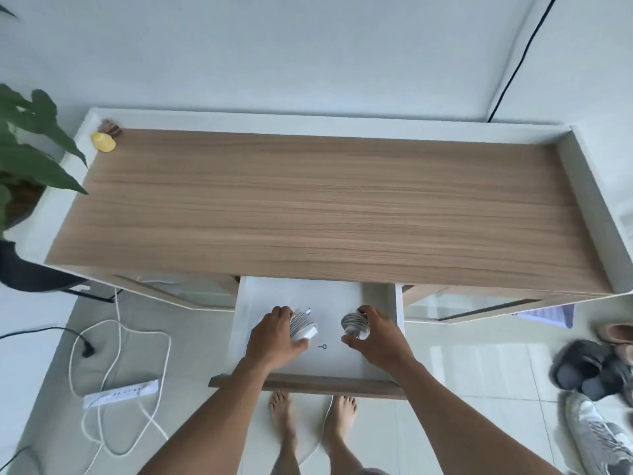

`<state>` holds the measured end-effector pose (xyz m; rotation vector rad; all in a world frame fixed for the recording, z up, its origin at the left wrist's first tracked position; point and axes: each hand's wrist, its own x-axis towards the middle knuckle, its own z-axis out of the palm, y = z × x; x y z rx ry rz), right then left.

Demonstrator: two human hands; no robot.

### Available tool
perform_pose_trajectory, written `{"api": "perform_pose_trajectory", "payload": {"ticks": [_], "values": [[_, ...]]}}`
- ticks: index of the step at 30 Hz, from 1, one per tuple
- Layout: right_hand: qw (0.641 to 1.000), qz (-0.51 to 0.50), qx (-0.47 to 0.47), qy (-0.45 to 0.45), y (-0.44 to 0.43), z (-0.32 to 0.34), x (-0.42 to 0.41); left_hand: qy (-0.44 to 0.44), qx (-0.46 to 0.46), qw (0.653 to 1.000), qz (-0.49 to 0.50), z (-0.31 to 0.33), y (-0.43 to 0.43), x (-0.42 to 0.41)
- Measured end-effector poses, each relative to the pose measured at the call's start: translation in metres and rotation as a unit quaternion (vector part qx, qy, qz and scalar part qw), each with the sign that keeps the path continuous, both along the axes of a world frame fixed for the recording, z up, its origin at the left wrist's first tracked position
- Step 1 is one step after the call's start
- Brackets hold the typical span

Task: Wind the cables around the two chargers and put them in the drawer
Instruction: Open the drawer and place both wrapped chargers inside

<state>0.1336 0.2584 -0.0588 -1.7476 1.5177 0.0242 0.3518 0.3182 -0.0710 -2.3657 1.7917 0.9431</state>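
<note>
While the fingers (283,311) of the left hand (274,337) curl round the left charger (304,326), a white block banded with tightly wound grey-white cable, the right hand (380,341) grips the right charger (354,325), a rounder bundle of the same ribbed winding. Both chargers are inside the open drawer (335,291), well apart, over its smooth white floor; whether they rest on it I cannot tell, as the palms hide their near sides. Between them lies a small dark key-like item (322,346), too small to make out. The drawer's brown wooden front (329,385) is crossed by both forearms. Above, the counter (325,200) is long, wood-grained and rimmed in white, with a yellow cone-shaped object (103,142) in its far left corner. Green plant leaves (30,156) overlap the left edge. On the tiled floor lie a white power strip (121,394) with looping cords on the left, and shoes (589,371) on the right, partly cut off.
</note>
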Motion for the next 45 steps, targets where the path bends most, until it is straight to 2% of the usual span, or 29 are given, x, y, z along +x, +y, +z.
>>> {"api": "perform_pose_trajectory", "payload": {"ticks": [5,9,16,20,25,30,35,40,45], "values": [[0.999,0.036,0.031,0.021,-0.008,-0.038,0.006,-0.015,0.012,0.999,0.041,-0.035,0.007,-0.001],[0.997,0.062,0.019,0.033,-0.017,-0.065,0.009,-0.021,0.005,0.998,0.064,-0.059,-0.002,-0.003],[0.998,0.053,-0.045,-0.001,-0.029,-0.094,0.02,-0.039,-0.1,0.991,0.079,-0.089,-0.017,-0.011],[0.996,0.056,-0.076,-0.003,-0.023,-0.103,0.021,-0.041,-0.087,0.989,0.11,-0.094,-0.018,-0.018],[0.997,0.045,-0.065,-0.023,-0.019,-0.113,0.02,-0.018,-0.055,0.99,0.127,-0.093,-0.021,-0.02],[0.998,0.032,-0.005,-0.045,-0.021,-0.105,0.013,-0.01,-0.019,0.991,0.13,-0.084,-0.02,-0.021],[0.999,0.001,0.047,-0.016,-0.012,-0.08,0.004,-0.014,-0.006,0.99,0.139,-0.055,-0.005,-0.026],[1.0,-0.022,0.006,-0.012,0.001,-0.041,0.008,-0.028,0.008,0.993,0.111,-0.014,0.001,-0.03],[0.996,-0.086,-0.03,-0.017,0.008,0.001,0.02,0.01,-0.013,0.997,0.073,0.024,-0.002,-0.033]]}}
